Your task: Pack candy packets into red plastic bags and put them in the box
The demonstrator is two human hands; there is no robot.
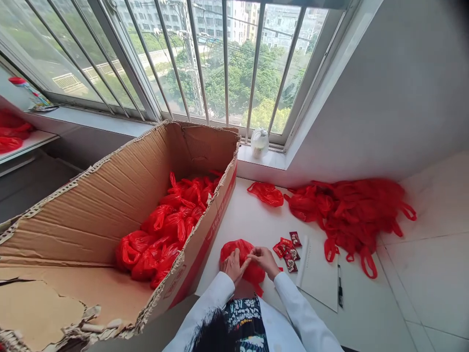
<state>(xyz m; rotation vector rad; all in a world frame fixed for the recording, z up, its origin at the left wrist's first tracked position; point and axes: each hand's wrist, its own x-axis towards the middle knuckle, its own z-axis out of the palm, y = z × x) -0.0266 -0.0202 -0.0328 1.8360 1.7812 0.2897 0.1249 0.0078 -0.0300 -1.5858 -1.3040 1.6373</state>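
In front of me on the white tabletop lies a red plastic bag [238,246], crumpled and bulging. My left hand [232,267] rests over its near left side with fingers curled onto the plastic. From the right, my right hand [266,261] pinches the bag's edge between thumb and fingertips, close to the left thumb. What the bag holds is hidden. Just right of my right hand sit several small wrapped packets [288,252], some bright red and some dark red.
A large open cardboard box [128,181] on the left holds several knotted red bags [172,220]. Toward the wall lie a loose red bag [269,193] and a red bag heap [351,205]. A notebook [318,274] and pen [340,286] lie right. A barred window [227,63] stands behind.
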